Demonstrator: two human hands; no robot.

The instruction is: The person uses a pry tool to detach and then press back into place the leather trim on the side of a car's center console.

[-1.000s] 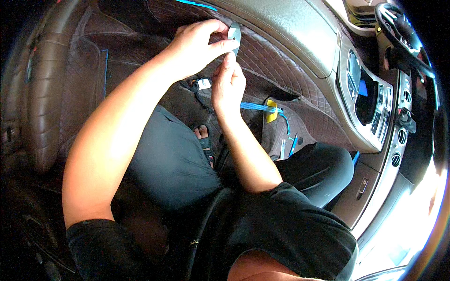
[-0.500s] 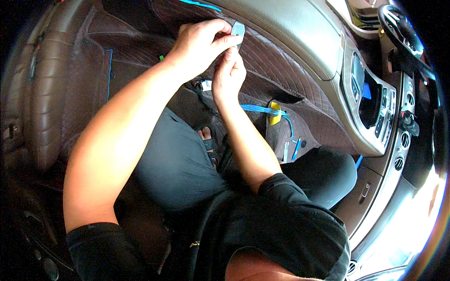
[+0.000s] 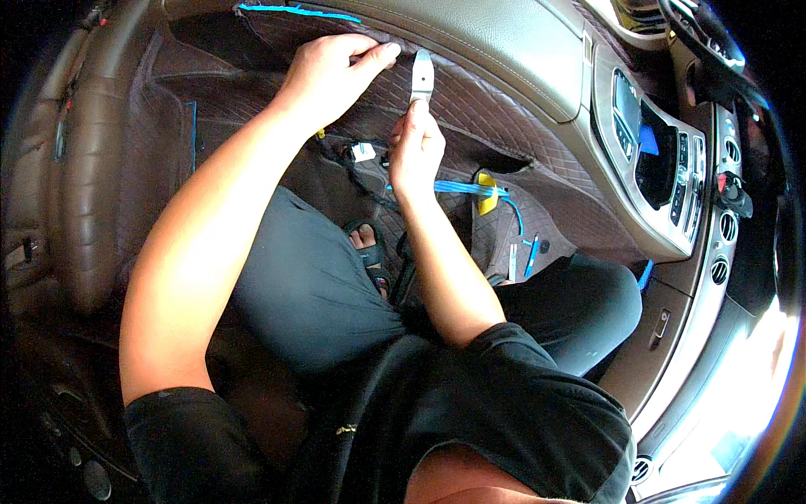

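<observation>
In the head view, my right hand [image 3: 416, 151] grips a flat metal pry tool [image 3: 423, 77] by its lower end. The tool stands upright with its rounded tip against the backdrop of the brown quilted lining [image 3: 483, 113], close below the console side; whether it touches the lining I cannot tell. To its left my left hand [image 3: 336, 77] is raised, thumb and forefinger pinched together near the lining's upper edge. Anything between those fingertips is too small to make out. A small gap separates the pinch from the tool.
The padded centre console [image 3: 495, 50] runs along the top right. A blue strip [image 3: 298, 13] edges the upper lining. On the floor lie blue strips [image 3: 457, 186], a yellow piece [image 3: 487, 195], a blue pen-shaped tool [image 3: 532, 254] and a white connector [image 3: 362, 152]. A brown seat [image 3: 88, 193] stands left.
My left thumb and fingers have come off the metal tool and moved left. The tool now shows more fully in my right hand, and the view has shifted slightly.
</observation>
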